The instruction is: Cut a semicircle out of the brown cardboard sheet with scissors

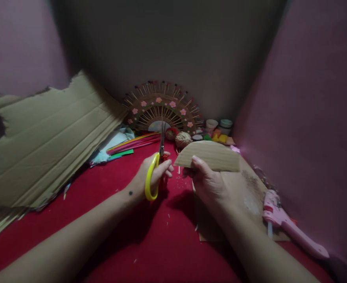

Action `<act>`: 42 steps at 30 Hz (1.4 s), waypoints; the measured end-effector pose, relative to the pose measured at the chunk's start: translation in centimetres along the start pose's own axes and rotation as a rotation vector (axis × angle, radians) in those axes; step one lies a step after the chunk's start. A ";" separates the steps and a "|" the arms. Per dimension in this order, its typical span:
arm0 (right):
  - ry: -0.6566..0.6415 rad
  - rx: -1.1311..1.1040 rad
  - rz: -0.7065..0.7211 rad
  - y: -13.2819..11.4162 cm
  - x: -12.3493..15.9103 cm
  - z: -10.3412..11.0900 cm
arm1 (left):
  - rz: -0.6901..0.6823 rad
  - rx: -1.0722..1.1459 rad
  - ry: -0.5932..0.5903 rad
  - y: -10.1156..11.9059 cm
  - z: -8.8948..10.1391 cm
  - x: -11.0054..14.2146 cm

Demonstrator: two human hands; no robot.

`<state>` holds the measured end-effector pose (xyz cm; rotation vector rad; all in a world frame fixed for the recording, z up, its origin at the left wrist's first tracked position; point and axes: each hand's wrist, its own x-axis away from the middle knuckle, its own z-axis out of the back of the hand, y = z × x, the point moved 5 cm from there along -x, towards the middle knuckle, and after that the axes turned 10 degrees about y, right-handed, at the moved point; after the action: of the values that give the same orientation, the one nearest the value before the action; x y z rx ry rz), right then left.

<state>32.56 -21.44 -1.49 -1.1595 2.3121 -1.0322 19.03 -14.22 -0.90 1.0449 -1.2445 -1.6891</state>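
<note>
In my left hand (158,171) is a pair of scissors (152,182) with yellow handles, its metal blades pointing up and away. One yellow loop hangs outside the hand near the wrist, and the thumb and fingertips reach toward the right. My right hand (205,179) pinches a half-round piece of cardboard (213,155) by its lower left part, thumb on the near face. The curved edge faces up and the straight edge down. A small gap separates the cardboard's left tip from my left fingers. Red cloth (161,243) lies under both hands.
Large torn cardboard sheets (52,129) lean at left. Behind stand a flower-decorated stick fan (158,104), yarn balls (183,139) and small paint pots (226,125). Coloured strips (135,144) lie left of centre. At right, a pink glue gun (291,228) rests by a cardboard mat (211,228).
</note>
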 end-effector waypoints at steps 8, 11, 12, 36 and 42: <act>0.075 -0.175 0.049 -1.9 -1.2 0.4 | -0.207 -0.321 -0.184 -1.7 0.9 2.2; 0.055 -0.222 0.035 -2.0 -1.2 0.3 | -0.329 -0.445 -0.220 -0.8 0.3 3.0; 0.048 -0.240 0.033 -2.1 -1.2 0.2 | -0.350 -0.478 -0.226 -0.6 0.1 3.2; -0.068 -0.269 -0.136 0.5 -0.4 -0.1 | -0.220 -0.671 -0.190 0.5 -0.9 3.8; -0.099 -0.280 -0.164 0.9 -0.2 -0.3 | -0.181 -0.721 -0.233 0.8 -0.9 3.8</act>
<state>31.96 -20.80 -1.98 -1.4922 2.3679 -0.6983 18.56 -18.13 -0.95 0.5376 -0.5773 -2.2049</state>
